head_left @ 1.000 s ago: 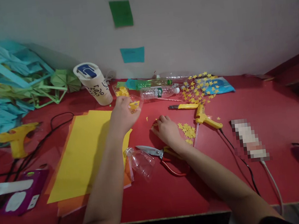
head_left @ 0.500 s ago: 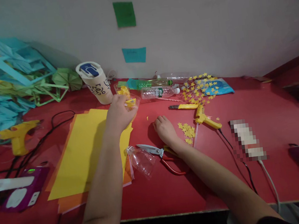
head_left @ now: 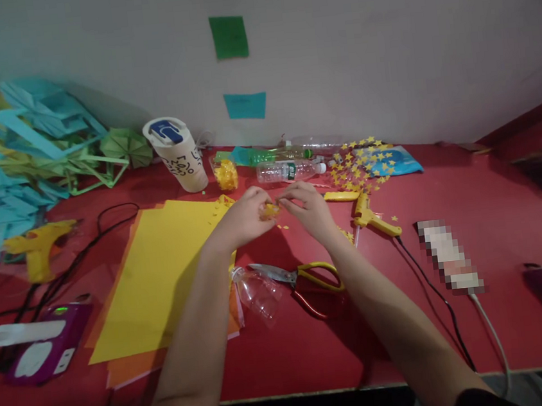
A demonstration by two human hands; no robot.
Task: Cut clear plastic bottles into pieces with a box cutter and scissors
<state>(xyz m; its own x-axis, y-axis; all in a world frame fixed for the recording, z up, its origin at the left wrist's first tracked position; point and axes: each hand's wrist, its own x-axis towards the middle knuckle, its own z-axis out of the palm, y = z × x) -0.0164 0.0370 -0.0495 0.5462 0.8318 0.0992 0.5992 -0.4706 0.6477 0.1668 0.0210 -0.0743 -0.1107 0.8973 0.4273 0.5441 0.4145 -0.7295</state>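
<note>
My left hand [head_left: 248, 219] is closed around a small clear plastic piece with yellow bits [head_left: 270, 211], held just above the red table. Fingers mostly hide its shape. My right hand [head_left: 309, 210] meets it from the right, thumb and fingertips pinched at its edge; whatever they grip is too small to make out. Behind my left hand stands a clear cup of yellow paper pieces [head_left: 226, 175]. Nearer to me lie scissors [head_left: 288, 277] with one yellow and one red handle, beside a cut clear bottle top [head_left: 259, 291].
Yellow and orange paper sheets [head_left: 156, 280] lie at left, near a tumbler [head_left: 176, 155]. Plastic bottles [head_left: 287, 170] and star cutouts [head_left: 364, 164] line the back. To the right are a yellow glue gun [head_left: 374, 218] and its cord; another glue gun [head_left: 38, 250] is far left.
My left hand has come right and nearer from beside the cup, bringing the clear piece with it. My right hand has risen from the table to meet it.
</note>
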